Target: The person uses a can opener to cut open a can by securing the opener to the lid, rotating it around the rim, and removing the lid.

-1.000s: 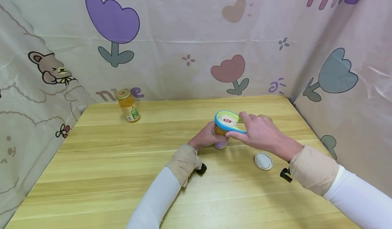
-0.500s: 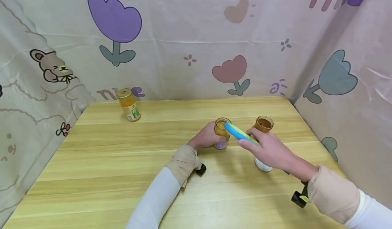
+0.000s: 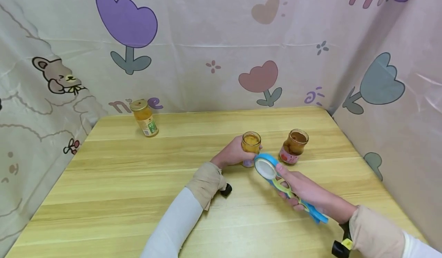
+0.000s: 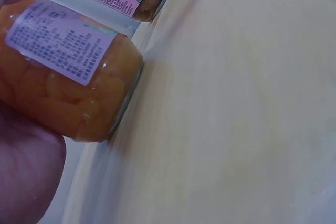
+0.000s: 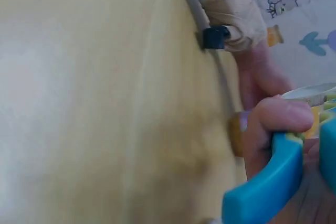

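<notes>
In the head view my left hand (image 3: 233, 152) grips an open glass jar (image 3: 251, 142) of yellow-orange fruit. Up close, the left wrist view shows the jar's pale purple label (image 4: 60, 40) and fruit pieces behind the glass. A blue and green jar opener (image 3: 284, 187) is held in my right hand (image 3: 307, 189), just in front of that jar. Within its ring sits a jar lid (image 3: 266, 168), white underside showing. In the right wrist view, the opener's blue handles (image 5: 268, 182) spread on either side of my fingers.
A second open jar (image 3: 292, 147), brown inside with a pink label, stands behind my right hand. At the back left is a capped jar (image 3: 145, 119) of orange contents. A printed cloth (image 3: 193, 78) hangs along the table's (image 3: 121, 196) back edge.
My right hand has lifted the lid off the gripped jar with the opener, drawn it back and right, and turned its white underside up. My left hand stays on the jar.
</notes>
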{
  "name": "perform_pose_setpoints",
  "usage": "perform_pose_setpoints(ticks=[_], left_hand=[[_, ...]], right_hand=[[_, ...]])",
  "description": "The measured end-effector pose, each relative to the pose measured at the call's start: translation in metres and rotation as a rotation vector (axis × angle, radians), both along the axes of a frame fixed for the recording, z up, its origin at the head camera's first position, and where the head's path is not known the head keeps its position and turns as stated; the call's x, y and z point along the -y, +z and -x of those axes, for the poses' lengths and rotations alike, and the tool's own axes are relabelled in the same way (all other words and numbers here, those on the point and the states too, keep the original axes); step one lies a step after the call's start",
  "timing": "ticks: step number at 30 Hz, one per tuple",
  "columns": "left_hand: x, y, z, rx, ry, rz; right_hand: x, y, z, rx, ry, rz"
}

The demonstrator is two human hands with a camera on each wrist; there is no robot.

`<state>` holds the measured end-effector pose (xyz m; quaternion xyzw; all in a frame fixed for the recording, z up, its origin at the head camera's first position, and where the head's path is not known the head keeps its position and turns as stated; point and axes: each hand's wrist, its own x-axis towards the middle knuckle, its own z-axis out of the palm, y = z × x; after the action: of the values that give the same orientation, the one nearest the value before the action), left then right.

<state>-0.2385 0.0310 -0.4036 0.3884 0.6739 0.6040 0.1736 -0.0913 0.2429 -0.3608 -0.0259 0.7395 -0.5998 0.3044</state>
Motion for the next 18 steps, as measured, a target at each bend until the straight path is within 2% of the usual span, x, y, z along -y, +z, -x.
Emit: perform_pose_setpoints(ticks=[4, 9, 13, 16, 18], left_hand=[[0.0, -0.001, 0.001, 0.014, -0.008, 0.001], [0.001, 0.001, 0.001, 0.013, 0.002, 0.006], [0.001, 0.002, 0.0, 0.011, -0.008, 0.012], [0.0, 0.001, 0.001, 0.018, -0.014, 0.008], [-0.002, -0.004, 0.003, 0.024, -0.011, 0.005]], right_hand=[[0.001, -0.014, 0.0, 0.15, -0.025, 0.15], [0.006, -0.027, 0.001, 0.267, -0.004, 0.262], [0.01, -0.034, 0.002, 0.318, 0.012, 0.317], [0.013, -0.037, 0.004, 0.321, 0.023, 0.317], [0.015, -0.039, 0.005, 0.324, 0.027, 0.304]])
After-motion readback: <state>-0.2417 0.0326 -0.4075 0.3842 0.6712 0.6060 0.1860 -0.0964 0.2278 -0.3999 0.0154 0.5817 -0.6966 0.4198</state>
